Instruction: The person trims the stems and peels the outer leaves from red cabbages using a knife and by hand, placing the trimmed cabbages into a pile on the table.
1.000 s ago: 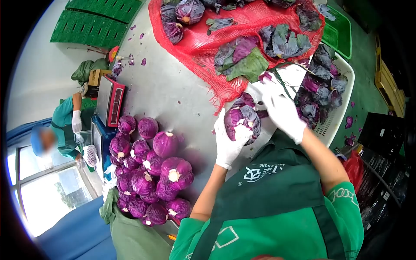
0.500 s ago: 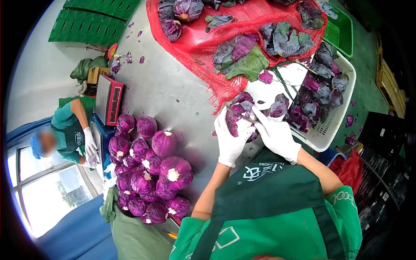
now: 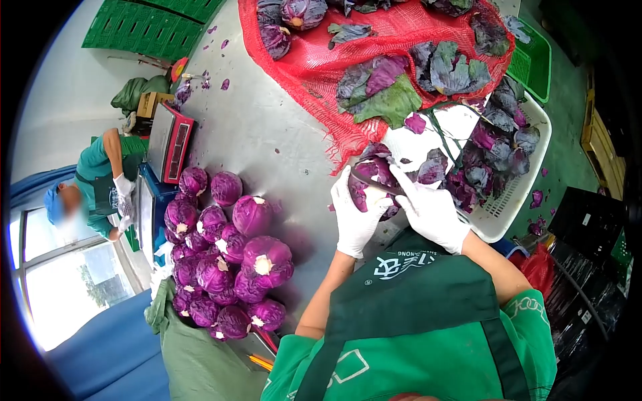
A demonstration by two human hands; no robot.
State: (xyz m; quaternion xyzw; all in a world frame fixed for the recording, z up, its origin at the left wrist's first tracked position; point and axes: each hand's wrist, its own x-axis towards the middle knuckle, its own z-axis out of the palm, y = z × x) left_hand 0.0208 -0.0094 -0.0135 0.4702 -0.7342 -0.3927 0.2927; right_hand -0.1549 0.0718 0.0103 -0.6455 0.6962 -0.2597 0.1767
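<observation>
A purple cabbage (image 3: pixel 378 172) with loosened outer leaves is gripped from its left side by my white-gloved left hand (image 3: pixel 353 219). My right hand (image 3: pixel 433 212), also gloved, is closed on a knife (image 3: pixel 374 182) whose dark blade lies across the cabbage. Its handle is mostly hidden in my fingers. Right beside the cabbage lies a loose dark leaf (image 3: pixel 433 166). Trimmed purple cabbages (image 3: pixel 266 259) with pale cut stems are heaped on the metal table to the left.
Red mesh netting (image 3: pixel 301 77) bears untrimmed cabbages and large leaves (image 3: pixel 458 70). A white basket (image 3: pixel 498 224) full of leaves stands at the right, with a green crate (image 3: pixel 535 63) behind. A red scale (image 3: pixel 179 148) and a co-worker (image 3: pixel 100 177) are at the left.
The knife blade has turned and shows more plainly across the cabbage. My hands stay almost in place. At the left, the co-worker's gloved hands have drawn back towards their body.
</observation>
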